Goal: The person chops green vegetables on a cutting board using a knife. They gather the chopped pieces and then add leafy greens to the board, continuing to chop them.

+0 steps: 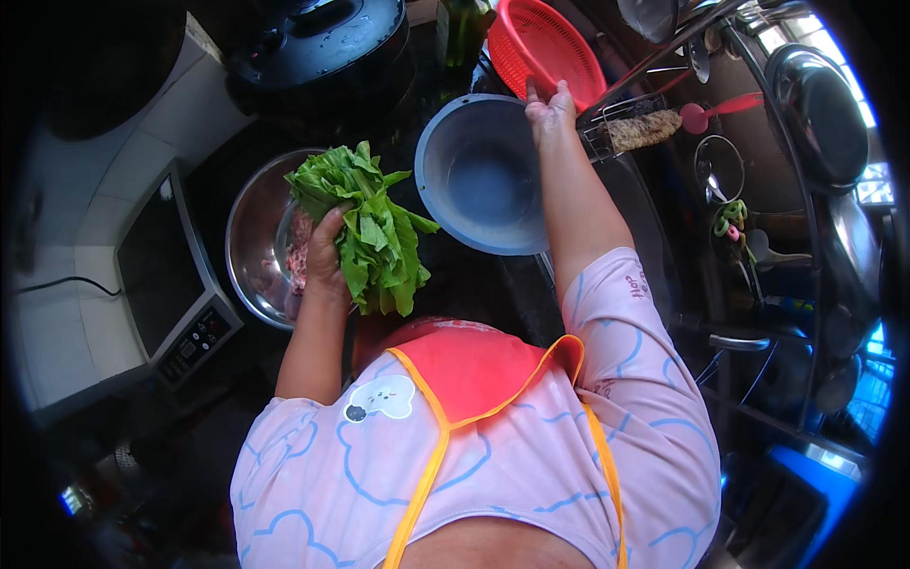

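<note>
My left hand (327, 259) grips a bunch of leafy green vegetables (380, 242), with the leaves spreading out on both sides of the fist. Below and behind it sits a stainless steel bowl (249, 235) containing raw minced meat (297, 245), partly hidden by the hand and leaves. My right hand (551, 110) reaches forward and holds the near rim of a red plastic colander (561, 50), which is tilted. Between the two arms stands a round grey-blue plastic basin (483, 174), partly covered by my right forearm.
At the left is an induction cooker (160, 263) by a tiled wall. A dark lidded pot (334, 43) and a green bottle (462, 35) stand at the back. To the right, a metal rack (775, 107) holds utensils, near a loofah-like scrubber (643, 131) and a red plastic spoon (697, 117).
</note>
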Action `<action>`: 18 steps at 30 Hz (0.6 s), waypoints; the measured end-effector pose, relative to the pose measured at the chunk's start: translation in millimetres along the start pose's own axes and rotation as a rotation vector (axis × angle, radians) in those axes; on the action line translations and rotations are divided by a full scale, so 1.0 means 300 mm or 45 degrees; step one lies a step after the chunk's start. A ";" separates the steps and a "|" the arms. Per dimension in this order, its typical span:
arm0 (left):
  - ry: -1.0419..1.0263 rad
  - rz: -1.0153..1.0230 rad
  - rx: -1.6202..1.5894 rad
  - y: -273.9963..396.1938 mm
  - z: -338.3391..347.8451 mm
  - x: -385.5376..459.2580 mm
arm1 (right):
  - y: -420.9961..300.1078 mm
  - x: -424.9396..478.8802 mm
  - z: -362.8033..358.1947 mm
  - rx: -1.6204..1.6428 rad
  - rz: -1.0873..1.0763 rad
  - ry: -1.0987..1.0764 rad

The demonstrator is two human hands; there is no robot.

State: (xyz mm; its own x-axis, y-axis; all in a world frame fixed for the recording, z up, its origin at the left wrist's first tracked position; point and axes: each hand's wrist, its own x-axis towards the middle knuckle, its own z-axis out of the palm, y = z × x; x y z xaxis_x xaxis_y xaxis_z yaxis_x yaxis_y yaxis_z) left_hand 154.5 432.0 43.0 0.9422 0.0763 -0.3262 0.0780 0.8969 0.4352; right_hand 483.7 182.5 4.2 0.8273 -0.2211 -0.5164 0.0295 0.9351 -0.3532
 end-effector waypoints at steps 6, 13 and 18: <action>-0.067 0.077 0.194 0.003 0.037 0.047 | -0.115 -0.074 -0.060 -0.264 0.344 -0.036; -0.112 -0.153 0.159 0.016 0.076 0.155 | -0.392 -0.516 -0.404 -0.703 0.091 -0.415; -0.307 -0.383 0.271 0.050 0.135 0.222 | -0.519 -0.948 -0.729 -0.923 -0.290 0.053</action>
State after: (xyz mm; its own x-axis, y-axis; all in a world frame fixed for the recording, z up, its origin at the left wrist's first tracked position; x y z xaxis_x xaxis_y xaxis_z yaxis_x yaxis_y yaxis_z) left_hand 231.5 432.7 61.9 0.9144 -0.3009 -0.2708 0.4022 0.7520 0.5223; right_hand 121.2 39.2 35.3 0.8224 -0.4106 -0.3937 -0.1911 0.4523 -0.8711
